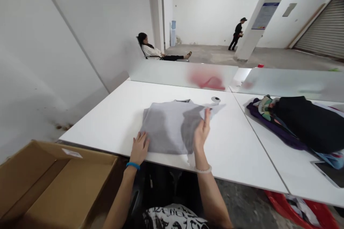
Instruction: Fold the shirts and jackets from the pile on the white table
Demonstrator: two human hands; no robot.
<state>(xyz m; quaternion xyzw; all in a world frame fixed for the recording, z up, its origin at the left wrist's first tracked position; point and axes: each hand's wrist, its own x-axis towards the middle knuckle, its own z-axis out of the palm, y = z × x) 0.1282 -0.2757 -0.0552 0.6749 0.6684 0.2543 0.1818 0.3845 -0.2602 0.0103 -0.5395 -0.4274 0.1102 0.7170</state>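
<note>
A light grey shirt [169, 127] lies folded on the white table [107, 114], its collar opening toward the far side. My left hand [139, 146] rests flat on the shirt's near left corner, fingers spread. At the right edge of the shirt stands my right hand [202, 132], turned on its side with the fingers stretched out and touching the cloth. Pale, blurred material shows just beyond its fingertips; I cannot tell whether it is a sleeve. A dark shadow falls on the shirt beside this hand.
A small round white object [215, 99] sits behind the shirt. To the right are piled dark clothes [309, 121] and a black tablet-like device [331, 173]. An open cardboard box [67, 186] stands at lower left. A frosted partition [161, 73] lines the back; two people are beyond.
</note>
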